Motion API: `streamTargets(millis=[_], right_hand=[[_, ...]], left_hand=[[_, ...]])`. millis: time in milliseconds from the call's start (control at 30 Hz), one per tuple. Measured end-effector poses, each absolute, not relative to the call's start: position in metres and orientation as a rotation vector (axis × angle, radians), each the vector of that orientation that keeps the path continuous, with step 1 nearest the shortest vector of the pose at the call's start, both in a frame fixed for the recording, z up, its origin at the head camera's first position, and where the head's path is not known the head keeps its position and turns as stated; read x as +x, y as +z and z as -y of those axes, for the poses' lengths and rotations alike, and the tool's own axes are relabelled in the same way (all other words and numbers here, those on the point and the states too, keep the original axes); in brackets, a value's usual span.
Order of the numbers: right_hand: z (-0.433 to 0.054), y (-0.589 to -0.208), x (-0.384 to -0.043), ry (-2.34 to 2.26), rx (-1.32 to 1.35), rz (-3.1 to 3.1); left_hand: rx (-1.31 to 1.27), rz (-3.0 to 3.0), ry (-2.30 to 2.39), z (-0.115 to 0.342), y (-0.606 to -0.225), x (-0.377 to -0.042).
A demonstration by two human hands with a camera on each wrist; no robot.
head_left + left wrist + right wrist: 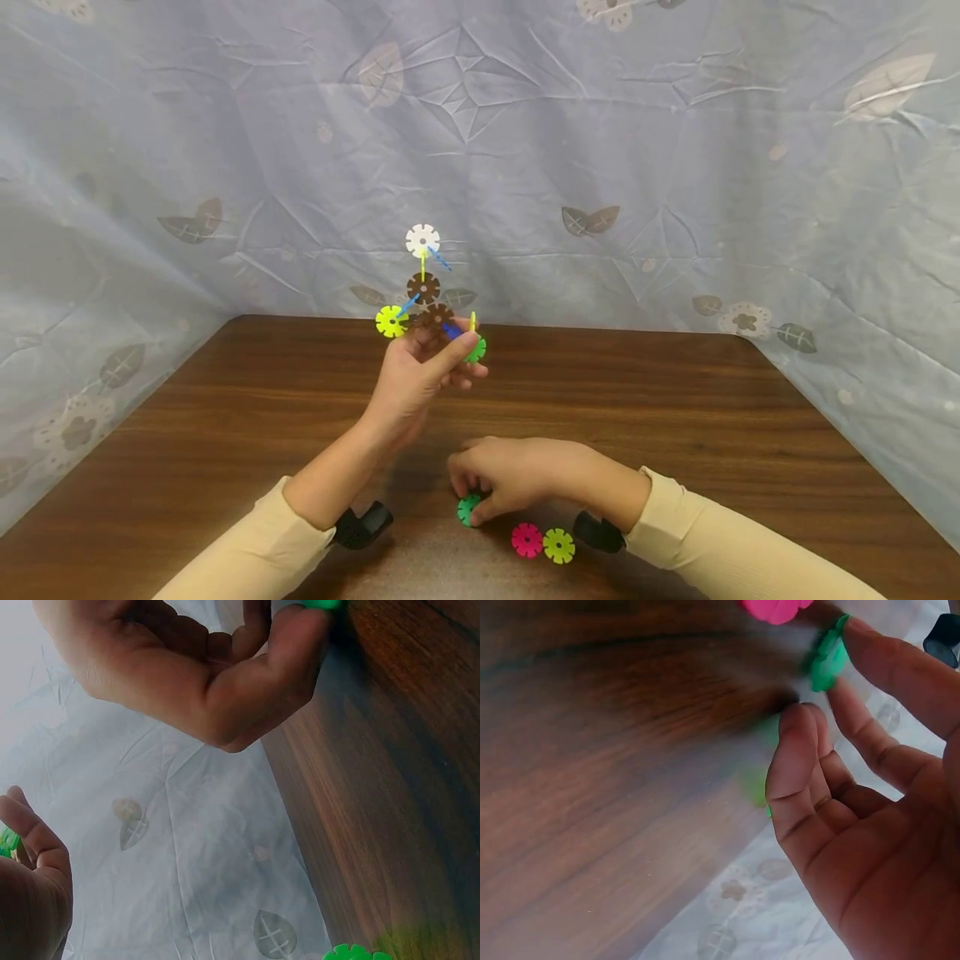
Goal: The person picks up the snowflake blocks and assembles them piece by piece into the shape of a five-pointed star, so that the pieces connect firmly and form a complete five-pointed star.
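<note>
My left hand (408, 379) is raised above the table and holds a structure of interlocking notched plastic discs. In the structure are a white disc (423, 240) at the top, brown discs (423, 287), a yellow disc (392, 322) at the left, a green disc (476, 348) near the thumb and blue ones seen edge-on. Low over the table, my right hand (517, 475) pinches a teal-green disc (468, 509) between thumb and finger. The right wrist view shows that disc (831, 656) tilted at the fingertips. In the left wrist view, the left hand (37, 885) is partly cut off.
A pink disc (527, 540) and a yellow-green disc (558, 546) lie side by side on the brown wooden table (637, 392), below the right wrist. Dark wrist mounts (363, 525) stick out by both sleeves. A grey patterned cloth (510, 167) hangs behind the table.
</note>
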State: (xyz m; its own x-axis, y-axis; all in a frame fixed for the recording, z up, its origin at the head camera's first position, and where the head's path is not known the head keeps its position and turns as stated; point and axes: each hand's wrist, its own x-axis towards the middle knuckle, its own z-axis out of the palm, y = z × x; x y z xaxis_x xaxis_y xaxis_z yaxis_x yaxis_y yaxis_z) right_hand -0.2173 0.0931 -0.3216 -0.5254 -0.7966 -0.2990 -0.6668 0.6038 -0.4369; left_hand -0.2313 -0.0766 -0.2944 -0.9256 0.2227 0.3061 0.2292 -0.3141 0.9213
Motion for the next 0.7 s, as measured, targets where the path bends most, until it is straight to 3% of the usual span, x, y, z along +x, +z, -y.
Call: streamTargets(millis=[367, 700], right_hand=[[-0.112, -0.326, -0.230, -0.623, -1.198, -2.340], [-0.153, -0.302, -0.246, -1.058, -1.188, -2.538]], left_hand=[[-0.628, 1.872, -2.468, 0.077, -0.296, -0.231], [-0.689, 1.911, -2.447, 0.076, -0.299, -0.233]])
